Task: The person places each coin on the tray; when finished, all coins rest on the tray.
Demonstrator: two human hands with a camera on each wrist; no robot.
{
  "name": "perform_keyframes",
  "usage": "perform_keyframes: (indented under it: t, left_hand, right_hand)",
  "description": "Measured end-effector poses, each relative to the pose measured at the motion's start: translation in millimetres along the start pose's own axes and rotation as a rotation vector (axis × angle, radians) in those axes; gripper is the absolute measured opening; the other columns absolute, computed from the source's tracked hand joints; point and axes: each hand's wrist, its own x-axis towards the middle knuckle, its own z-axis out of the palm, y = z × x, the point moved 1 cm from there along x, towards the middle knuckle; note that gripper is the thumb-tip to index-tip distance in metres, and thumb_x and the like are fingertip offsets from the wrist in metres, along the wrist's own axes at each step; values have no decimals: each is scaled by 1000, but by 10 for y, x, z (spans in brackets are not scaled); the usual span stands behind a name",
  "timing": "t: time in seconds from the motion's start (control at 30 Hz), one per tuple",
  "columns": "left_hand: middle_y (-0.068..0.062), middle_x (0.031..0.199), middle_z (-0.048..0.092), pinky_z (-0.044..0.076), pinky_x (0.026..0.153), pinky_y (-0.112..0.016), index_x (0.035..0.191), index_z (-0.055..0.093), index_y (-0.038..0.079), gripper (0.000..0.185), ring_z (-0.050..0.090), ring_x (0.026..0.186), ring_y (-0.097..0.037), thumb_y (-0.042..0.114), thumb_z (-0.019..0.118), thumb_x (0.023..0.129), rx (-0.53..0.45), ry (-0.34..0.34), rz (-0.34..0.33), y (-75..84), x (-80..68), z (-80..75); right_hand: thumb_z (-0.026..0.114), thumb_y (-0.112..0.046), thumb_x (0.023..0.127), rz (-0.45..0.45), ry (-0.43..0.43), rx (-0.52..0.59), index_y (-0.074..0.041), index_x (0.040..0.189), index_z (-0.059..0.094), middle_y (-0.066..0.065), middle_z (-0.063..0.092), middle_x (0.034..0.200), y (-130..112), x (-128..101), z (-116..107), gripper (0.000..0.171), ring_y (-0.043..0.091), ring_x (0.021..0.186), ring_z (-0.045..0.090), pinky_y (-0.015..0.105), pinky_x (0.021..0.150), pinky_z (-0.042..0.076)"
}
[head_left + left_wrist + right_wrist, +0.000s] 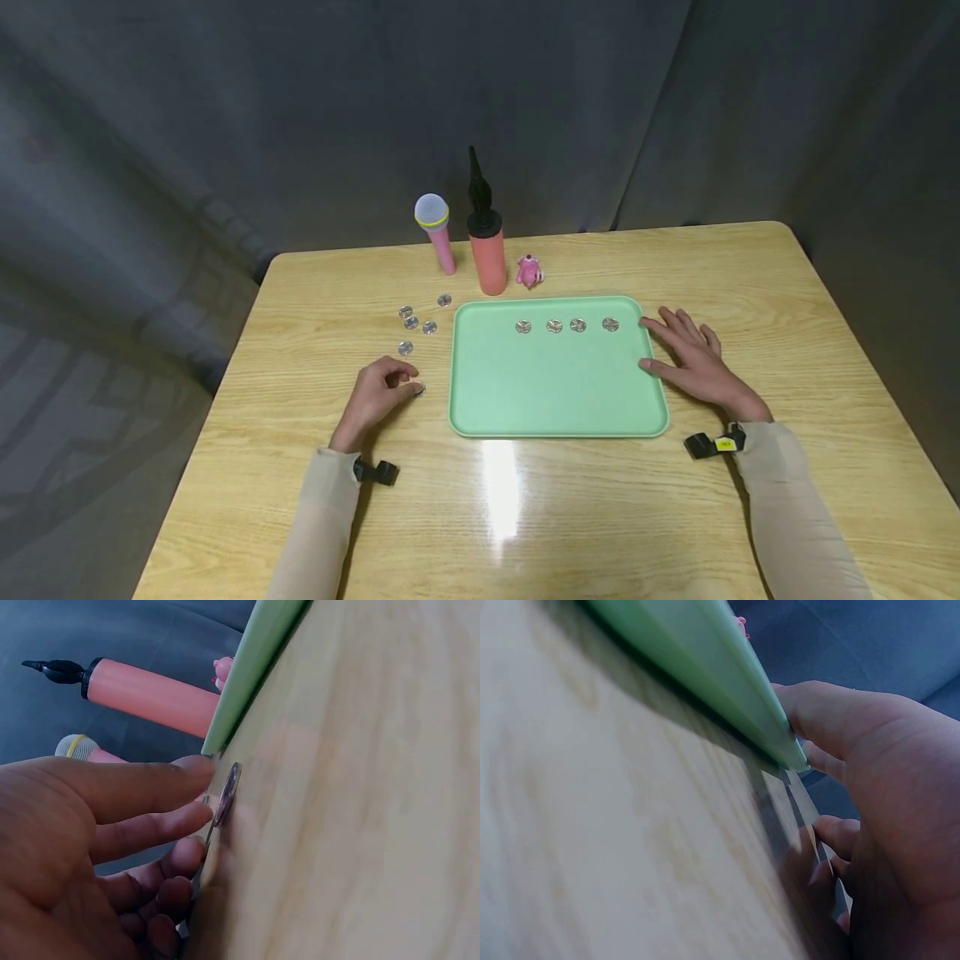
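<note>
Beside the tray's left edge, my left hand [377, 394] reaches to a silver coin [420, 389] on the table. The left wrist view shows this coin [227, 795] lying flat at the tips of thumb and forefinger, which stand apart. My right hand [696, 364] is spread at the right end of the green tray [558, 400], with thumb and forefinger on its rim. A row of several silver coins [554, 326] lies along the far part of the tray. More loose coins [411, 322] are scattered on the table beyond my left hand.
Behind the tray stand a pink hand pump [489, 258] with a black nozzle, a toy microphone [441, 237] and a small pink figure [529, 272]. The wooden table [600, 517] ends at a dark curtain [337, 125] at the back.
</note>
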Motion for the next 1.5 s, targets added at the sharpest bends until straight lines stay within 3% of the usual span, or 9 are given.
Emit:
perform_keyframes:
  t: [0.3, 0.83, 1.2, 1.5]
  left_hand:
    - [-10, 92, 62, 40, 71, -23, 99, 75, 2, 20, 50, 81, -19, 10, 82, 81, 50, -34, 27, 0, -27, 4]
    - [-10, 90, 62, 40, 72, -24, 94, 74, 2, 15, 50, 81, -18, 7, 80, 82, 113, -33, 89, 2, -22, 17]
    - [-8, 77, 64, 43, 65, -19, 85, 69, 3, 14, 53, 72, -14, 4, 82, 78, 35, -14, 23, 33, -27, 42]
    - [-11, 79, 68, 43, 63, -18, 85, 70, 2, 12, 54, 70, -13, 4, 81, 79, 13, 14, 43, 27, -32, 13]
  right_hand:
    - [63, -32, 97, -2, -1, -1, -14, 157, 30, 30, 6, 166, 10, 5, 10, 71, 49, 154, -6, 71, 114, -12]
    - [64, -32, 97, 2, 5, -3, -14, 157, 31, 30, 7, 166, -18, 6, -6, 71, 49, 154, -5, 71, 114, -11]
    - [63, -32, 97, 8, -7, -1, -13, 157, 29, 30, 5, 166, -22, -12, 6, 71, 49, 154, -7, 71, 113, -12]
    - [63, -32, 97, -1, 4, 2, -13, 157, 30, 30, 6, 165, -22, 3, 7, 71, 50, 154, -6, 72, 113, -12]
